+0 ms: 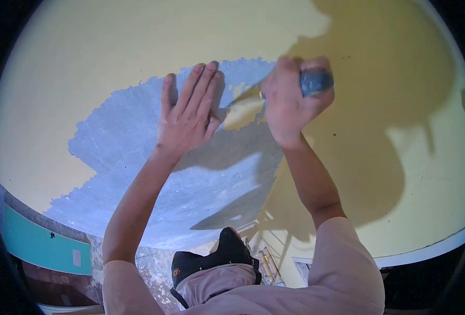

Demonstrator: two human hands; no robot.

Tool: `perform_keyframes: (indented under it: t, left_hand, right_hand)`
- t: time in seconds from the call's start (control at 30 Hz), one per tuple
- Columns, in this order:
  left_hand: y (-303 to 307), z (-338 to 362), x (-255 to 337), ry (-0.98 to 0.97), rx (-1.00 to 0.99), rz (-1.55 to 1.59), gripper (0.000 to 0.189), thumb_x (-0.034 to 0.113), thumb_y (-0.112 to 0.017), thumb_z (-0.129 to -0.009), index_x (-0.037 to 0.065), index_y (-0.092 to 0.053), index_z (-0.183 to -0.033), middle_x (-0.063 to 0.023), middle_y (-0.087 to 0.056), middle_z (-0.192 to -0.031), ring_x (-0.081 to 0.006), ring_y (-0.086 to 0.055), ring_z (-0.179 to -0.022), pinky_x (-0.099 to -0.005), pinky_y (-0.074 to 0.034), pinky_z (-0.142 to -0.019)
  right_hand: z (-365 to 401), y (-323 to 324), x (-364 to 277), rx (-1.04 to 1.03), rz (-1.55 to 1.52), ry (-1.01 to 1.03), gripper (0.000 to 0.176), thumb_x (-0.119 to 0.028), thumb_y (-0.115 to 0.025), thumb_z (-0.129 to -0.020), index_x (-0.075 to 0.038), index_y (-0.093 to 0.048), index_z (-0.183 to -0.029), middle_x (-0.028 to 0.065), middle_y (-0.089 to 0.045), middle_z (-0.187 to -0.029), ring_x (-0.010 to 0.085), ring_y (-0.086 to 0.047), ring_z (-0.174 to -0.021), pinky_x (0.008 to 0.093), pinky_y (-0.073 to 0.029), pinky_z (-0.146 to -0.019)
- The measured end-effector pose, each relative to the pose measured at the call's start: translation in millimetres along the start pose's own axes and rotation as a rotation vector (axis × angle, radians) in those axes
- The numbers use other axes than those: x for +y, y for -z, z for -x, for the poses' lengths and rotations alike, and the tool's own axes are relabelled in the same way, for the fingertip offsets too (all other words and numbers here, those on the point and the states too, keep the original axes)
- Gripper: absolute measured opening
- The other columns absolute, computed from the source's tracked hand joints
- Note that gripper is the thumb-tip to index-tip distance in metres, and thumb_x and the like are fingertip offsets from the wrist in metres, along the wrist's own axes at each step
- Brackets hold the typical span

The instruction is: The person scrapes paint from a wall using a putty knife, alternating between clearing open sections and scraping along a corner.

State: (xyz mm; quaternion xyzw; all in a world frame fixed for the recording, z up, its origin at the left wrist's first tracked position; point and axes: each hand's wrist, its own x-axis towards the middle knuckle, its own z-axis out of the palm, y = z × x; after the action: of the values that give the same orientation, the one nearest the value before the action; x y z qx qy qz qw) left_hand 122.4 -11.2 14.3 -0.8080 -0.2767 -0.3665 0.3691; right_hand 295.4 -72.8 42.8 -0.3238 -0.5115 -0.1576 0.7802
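My left hand (188, 113) lies flat on a grey bare patch (122, 126) of the wall, its fingers spread and pointing up. To the right, my right hand (295, 100) is wrapped round a dark-handled tool (316, 82), blurred by motion. The tool's thin tip points left toward a leftover piece of yellow paint (243, 114) between my hands. Ragged yellow paint edges surround the grey patch. The exact shape of the tool's blade is too blurred to tell.
Yellow wall (363, 157) extends around the patch, with my shadow on its right side. At the lower left is a turquoise panel (43, 239). A black item (216, 257) hangs at my front, and wooden pieces (269, 265) are below.
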Motion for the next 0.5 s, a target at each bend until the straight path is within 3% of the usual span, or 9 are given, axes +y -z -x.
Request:
perform_keyframes:
  t: [0.3, 0.37, 0.4, 0.43, 0.5]
  left_hand:
    - [-1.5, 3.2, -1.5, -0.025, 0.031, -0.028, 0.062, 0.027, -0.045, -0.075, 0.008, -0.042, -0.134, -0.0022, -0.033, -0.146, -0.0161, -0.030, -0.135, -0.0532, -0.013, -0.110]
    - [-3.1, -0.4, -4.1, -0.016, 0.049, -0.032, 0.062, 0.027, -0.044, -0.075, 0.008, -0.042, -0.134, -0.0023, -0.033, -0.146, -0.0160, -0.030, -0.135, -0.0532, -0.013, -0.110]
    - [-2.9, -0.8, -2.9, -0.014, 0.049, -0.035, 0.062, 0.027, -0.044, -0.075, 0.008, -0.042, -0.134, -0.0023, -0.033, -0.146, -0.0160, -0.030, -0.134, -0.0534, -0.013, -0.110]
    - [-2.7, 1.2, -1.7, -0.017, 0.037, -0.031, 0.062, 0.027, -0.044, -0.075, 0.008, -0.042, -0.134, -0.0023, -0.033, -0.145, -0.0159, -0.031, -0.134, -0.0536, -0.013, -0.110]
    - [-3.6, 3.4, -1.5, -0.022, 0.026, -0.025, 0.063, 0.027, -0.044, -0.074, 0.008, -0.042, -0.134, -0.0024, -0.034, -0.145, -0.0161, -0.031, -0.134, -0.0537, -0.013, -0.110]
  right_hand:
    - [11.9, 7.1, 6.5, -0.260, -0.785, -0.136, 0.023, -0.014, -0.063, -0.077, -0.006, -0.054, -0.097, 0.0051, -0.056, -0.089, 0.0160, -0.053, -0.082, 0.0357, -0.043, -0.077]
    - [27.5, -3.5, 2.5, -0.064, -0.939, -0.065, 0.011, -0.012, -0.060, -0.080, -0.011, -0.052, -0.088, 0.0019, -0.056, -0.083, 0.0122, -0.053, -0.073, 0.0298, -0.044, -0.067]
    - [33.6, 14.3, 33.6, 0.217, -1.193, -0.343, 0.008, -0.014, -0.057, -0.081, -0.012, -0.050, -0.083, 0.0017, -0.055, -0.071, 0.0135, -0.054, -0.067, 0.0287, -0.044, -0.056]
    - [20.5, 11.8, 9.3, 0.225, -1.193, -0.354, 0.008, -0.014, -0.057, -0.081, -0.012, -0.050, -0.083, 0.0017, -0.055, -0.071, 0.0135, -0.054, -0.067, 0.0287, -0.044, -0.056]
    - [-19.1, 8.6, -63.8, 0.309, -0.723, 0.007, 0.014, 0.000, -0.049, -0.078, -0.009, -0.038, -0.078, 0.0024, -0.039, -0.050, 0.0095, -0.038, -0.038, 0.0251, -0.034, -0.035]
